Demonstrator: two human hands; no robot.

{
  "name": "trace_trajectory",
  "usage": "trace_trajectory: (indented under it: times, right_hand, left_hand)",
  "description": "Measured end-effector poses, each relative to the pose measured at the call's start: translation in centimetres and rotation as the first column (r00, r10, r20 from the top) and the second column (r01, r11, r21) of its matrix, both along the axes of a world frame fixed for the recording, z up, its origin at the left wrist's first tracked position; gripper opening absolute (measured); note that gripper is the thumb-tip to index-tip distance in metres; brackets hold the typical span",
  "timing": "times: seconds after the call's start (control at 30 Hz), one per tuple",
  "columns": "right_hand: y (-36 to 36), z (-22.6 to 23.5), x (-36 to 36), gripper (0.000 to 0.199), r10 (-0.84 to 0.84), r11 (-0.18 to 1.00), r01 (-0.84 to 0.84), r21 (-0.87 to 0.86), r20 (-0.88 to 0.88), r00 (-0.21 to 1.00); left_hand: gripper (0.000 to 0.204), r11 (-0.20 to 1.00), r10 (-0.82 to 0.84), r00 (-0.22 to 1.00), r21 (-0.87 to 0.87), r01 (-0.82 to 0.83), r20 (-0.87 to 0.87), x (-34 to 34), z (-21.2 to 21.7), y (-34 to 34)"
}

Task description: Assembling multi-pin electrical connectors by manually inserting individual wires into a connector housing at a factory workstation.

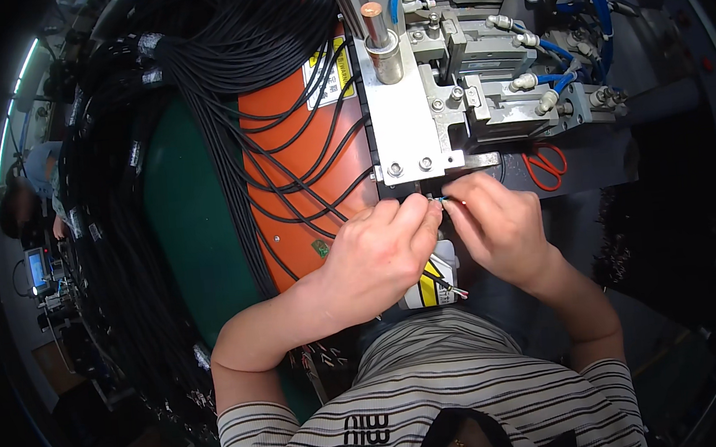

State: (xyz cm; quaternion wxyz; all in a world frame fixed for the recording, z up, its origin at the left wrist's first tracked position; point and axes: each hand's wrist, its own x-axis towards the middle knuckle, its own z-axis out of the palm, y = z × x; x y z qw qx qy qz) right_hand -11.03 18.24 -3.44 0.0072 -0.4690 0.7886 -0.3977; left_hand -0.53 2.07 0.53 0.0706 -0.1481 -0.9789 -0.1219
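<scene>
Currently, two hands, the left [387, 246] and the right [501, 222], meet at the near edge of one metal machine [404, 115], both narrowed to a pinch on what seems to be one thin wire end [443, 201], partly hidden by fingers. Two bolts [411, 166] sit on the machine's near edge. One white tub [450, 254] stands nearer, its contents out of sight. One pair of red-handled scissors [544, 168] lies right; black cables [255, 34], too many to count, spread left.
</scene>
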Motion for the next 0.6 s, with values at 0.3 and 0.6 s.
trace_trajectory:
  times: [0.3, 0.6]
  right_hand:
    - [0.0, -0.4, -0.5, 0.005, 0.023, 1.0, -0.021, -0.009, 0.513, 0.858]
    - [1.0, 2.0, 1.1, 0.016, 0.12, 0.99, -0.062, -0.127, 0.526, 0.842]
  left_hand:
    - [0.037, 0.972, 0.116, 0.992, 0.21, -0.104, -0.046, 1.5, -1.5, -1.9]
    - [0.026, 0.909, 0.348, 0.937, 0.253, -0.33, -0.03, 2.6, -2.0, -3.0]
